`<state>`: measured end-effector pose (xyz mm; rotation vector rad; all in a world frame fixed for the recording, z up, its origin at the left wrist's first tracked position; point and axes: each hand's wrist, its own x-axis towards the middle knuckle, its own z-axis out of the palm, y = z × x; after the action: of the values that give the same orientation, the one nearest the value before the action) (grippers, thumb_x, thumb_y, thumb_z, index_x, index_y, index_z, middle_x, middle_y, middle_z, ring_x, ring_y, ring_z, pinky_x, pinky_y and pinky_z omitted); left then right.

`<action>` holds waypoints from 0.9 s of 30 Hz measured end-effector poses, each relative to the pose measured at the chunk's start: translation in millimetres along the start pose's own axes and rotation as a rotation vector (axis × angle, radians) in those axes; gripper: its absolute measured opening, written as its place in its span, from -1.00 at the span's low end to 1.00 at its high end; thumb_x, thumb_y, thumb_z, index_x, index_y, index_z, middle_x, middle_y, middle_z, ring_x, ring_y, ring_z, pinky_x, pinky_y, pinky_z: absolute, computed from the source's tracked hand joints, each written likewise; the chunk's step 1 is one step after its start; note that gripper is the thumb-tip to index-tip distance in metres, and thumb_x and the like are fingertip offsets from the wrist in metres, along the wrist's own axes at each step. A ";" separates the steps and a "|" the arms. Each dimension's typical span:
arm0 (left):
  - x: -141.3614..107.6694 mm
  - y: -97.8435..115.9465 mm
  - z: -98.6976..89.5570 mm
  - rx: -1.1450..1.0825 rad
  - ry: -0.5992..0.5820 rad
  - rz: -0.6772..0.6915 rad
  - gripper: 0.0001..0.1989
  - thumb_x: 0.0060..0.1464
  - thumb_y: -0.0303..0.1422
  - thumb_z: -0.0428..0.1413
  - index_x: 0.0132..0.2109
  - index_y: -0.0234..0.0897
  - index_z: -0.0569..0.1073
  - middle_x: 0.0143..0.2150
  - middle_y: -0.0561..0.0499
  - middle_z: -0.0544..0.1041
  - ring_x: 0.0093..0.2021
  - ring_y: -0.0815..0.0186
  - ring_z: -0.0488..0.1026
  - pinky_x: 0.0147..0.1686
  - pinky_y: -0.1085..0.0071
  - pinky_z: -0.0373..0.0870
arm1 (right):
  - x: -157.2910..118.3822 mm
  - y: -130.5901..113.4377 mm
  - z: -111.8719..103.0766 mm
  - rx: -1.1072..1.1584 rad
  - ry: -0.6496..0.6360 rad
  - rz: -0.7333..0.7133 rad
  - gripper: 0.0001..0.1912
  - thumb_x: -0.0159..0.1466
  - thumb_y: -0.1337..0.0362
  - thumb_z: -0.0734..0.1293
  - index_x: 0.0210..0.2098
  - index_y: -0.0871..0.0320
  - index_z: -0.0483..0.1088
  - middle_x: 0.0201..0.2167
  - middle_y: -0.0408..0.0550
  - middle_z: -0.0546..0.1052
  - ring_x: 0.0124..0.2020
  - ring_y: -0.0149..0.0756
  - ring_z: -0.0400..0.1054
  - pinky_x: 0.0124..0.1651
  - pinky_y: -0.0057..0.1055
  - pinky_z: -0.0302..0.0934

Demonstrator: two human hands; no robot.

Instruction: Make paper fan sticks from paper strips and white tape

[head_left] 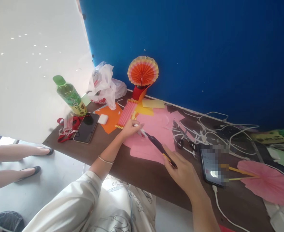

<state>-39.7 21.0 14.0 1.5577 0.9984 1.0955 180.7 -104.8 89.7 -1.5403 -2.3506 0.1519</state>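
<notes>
My left hand (131,128) is closed in a pinch on a small white piece (137,126) above the pink paper. My right hand (180,169) grips a slim black tool with yellow trim (160,146); its narrow front end points at my left fingertips. I cannot make out the tool's exact kind. Stacked pink paper sheets (151,149) lie under both hands. Just beyond my left hand rests a pleated pink paper strip with yellow-orange edges (127,113). A round pleated paper fan (143,71) in orange, pink and yellow stands against the blue wall.
On the left are a green-capped bottle (71,96), a phone (86,128), a white earbud case (103,119) and plastic bags (103,82). White cables (219,138), another phone (212,166) and a pink paper fan (267,182) occupy the right. Another person's legs (14,153) show at left.
</notes>
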 end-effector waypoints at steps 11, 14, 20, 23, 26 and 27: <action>1.1 4.0 -1.0 -0.129 -0.017 -0.101 -0.50 0.02 -0.04 0.02 -0.68 -0.28 0.14 -0.70 0.04 0.38 -0.65 0.37 0.35 -0.58 0.40 0.23 | 15.4 -3.2 -15.4 0.000 -0.077 0.026 -0.57 0.26 0.26 0.13 0.13 0.05 0.23 -0.42 -0.07 0.49 -0.50 -0.39 0.38 -0.44 -0.54 0.22; 2.2 5.0 -0.6 -0.184 -0.041 -0.124 -0.50 0.03 -0.06 0.02 -0.68 -0.29 0.14 -0.66 0.01 0.44 -0.64 0.36 0.39 -0.60 0.42 0.26 | 14.8 -2.8 -14.9 -0.001 -0.077 0.038 -0.57 0.25 0.25 0.13 0.12 0.04 0.23 -0.44 -0.10 0.49 -0.53 -0.42 0.36 -0.46 -0.55 0.22; 2.8 5.6 1.1 -0.321 -0.075 -0.179 -0.53 0.02 -0.07 0.03 -0.65 -0.29 0.17 -0.61 -0.02 0.49 -0.58 0.28 0.47 -0.58 0.39 0.37 | 11.9 1.2 -12.1 0.045 -0.075 0.035 -0.57 0.26 0.25 0.14 0.11 0.08 0.25 -0.39 -0.05 0.51 -0.45 -0.39 0.41 -0.43 -0.55 0.24; 2.4 5.7 0.6 -0.306 -0.064 -0.171 -0.54 0.01 -0.08 0.04 -0.66 -0.29 0.18 -0.61 -0.03 0.49 -0.58 0.29 0.48 -0.59 0.40 0.39 | 10.2 2.8 -9.5 0.075 -0.076 0.048 -0.58 0.25 0.25 0.15 0.10 0.10 0.26 -0.34 -0.02 0.52 -0.40 -0.37 0.43 -0.40 -0.55 0.26; 2.3 6.6 -0.1 -0.320 -0.084 -0.163 -0.56 0.03 -0.09 0.03 -0.63 -0.30 0.22 -0.59 -0.05 0.50 -0.57 0.28 0.48 -0.57 0.38 0.42 | 9.1 3.4 -7.1 0.097 -0.069 0.055 -0.58 0.25 0.26 0.15 0.10 0.10 0.26 -0.32 -0.02 0.53 -0.39 -0.36 0.44 -0.38 -0.55 0.27; 2.4 6.9 -0.2 -0.319 -0.092 -0.160 -0.56 0.04 -0.08 0.02 -0.62 -0.30 0.23 -0.58 -0.05 0.51 -0.57 0.28 0.48 -0.55 0.36 0.43 | 8.8 3.6 -6.5 0.103 -0.066 0.053 -0.58 0.25 0.26 0.15 0.10 0.11 0.26 -0.33 -0.02 0.53 -0.39 -0.36 0.44 -0.37 -0.54 0.28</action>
<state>-38.6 21.9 21.2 1.2376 0.8255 1.0070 182.7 -95.9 96.7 -1.5711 -2.3130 0.3358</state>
